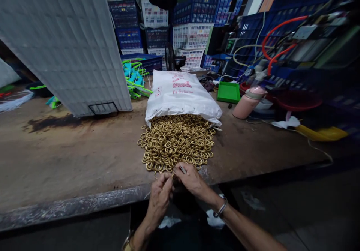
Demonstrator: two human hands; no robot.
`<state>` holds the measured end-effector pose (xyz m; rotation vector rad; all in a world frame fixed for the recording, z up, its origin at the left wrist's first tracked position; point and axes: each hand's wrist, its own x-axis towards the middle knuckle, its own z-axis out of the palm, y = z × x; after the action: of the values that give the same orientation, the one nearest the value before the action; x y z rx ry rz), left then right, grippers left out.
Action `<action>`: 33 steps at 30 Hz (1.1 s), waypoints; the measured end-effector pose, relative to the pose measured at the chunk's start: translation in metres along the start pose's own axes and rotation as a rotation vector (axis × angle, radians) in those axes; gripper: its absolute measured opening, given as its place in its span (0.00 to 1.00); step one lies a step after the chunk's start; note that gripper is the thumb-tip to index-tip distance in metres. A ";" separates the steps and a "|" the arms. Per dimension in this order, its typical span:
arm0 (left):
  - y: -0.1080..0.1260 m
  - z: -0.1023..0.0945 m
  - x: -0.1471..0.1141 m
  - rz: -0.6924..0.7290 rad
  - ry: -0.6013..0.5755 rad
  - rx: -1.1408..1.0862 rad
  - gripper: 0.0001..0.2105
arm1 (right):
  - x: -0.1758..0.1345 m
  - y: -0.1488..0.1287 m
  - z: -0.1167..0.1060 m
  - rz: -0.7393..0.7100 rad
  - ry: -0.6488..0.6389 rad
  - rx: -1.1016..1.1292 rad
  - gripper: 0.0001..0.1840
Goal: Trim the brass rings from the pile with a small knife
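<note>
A heap of brass-coloured rings spills from the mouth of a white woven sack with red print. At the near edge of the heap, my left hand is closed in a pinch on what looks like one brass ring, mostly covered by the fingers. My right hand meets it fingertip to fingertip. A slim grey metal tool pokes out of the right hand's grip; its working end is hidden. Both hands are above the table's front edge.
The wooden table has a plastic-wrapped front edge. A tall pale ribbed panel stands left. To the right are a green tray, a pink bottle and a yellow scoop-like piece. Stacked crates fill the back.
</note>
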<state>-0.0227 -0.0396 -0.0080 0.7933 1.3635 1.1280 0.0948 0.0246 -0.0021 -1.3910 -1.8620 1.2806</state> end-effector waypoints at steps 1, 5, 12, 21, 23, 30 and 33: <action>0.000 0.001 -0.002 -0.040 -0.023 -0.015 0.14 | -0.002 0.002 0.001 -0.015 0.000 -0.018 0.14; -0.001 0.002 -0.008 -0.136 -0.106 -0.165 0.15 | -0.008 0.008 0.002 -0.084 0.002 -0.076 0.14; -0.005 0.006 -0.015 -0.160 -0.127 -0.253 0.13 | -0.018 0.012 -0.002 -0.131 0.016 -0.134 0.13; -0.007 0.014 -0.013 -0.138 -0.068 -0.193 0.17 | -0.035 0.018 -0.006 -0.169 -0.112 -0.447 0.14; -0.008 0.015 -0.012 -0.131 -0.061 -0.184 0.17 | -0.037 0.019 -0.005 -0.154 -0.122 -0.511 0.15; -0.008 0.017 -0.012 -0.090 -0.024 -0.137 0.18 | -0.037 0.021 -0.004 -0.116 -0.117 -0.552 0.15; -0.008 0.016 -0.012 -0.078 -0.023 -0.115 0.18 | -0.037 0.017 -0.007 -0.115 -0.137 -0.556 0.14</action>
<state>-0.0040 -0.0507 -0.0100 0.6629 1.2877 1.1225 0.1217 -0.0058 -0.0083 -1.4522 -2.4798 0.8485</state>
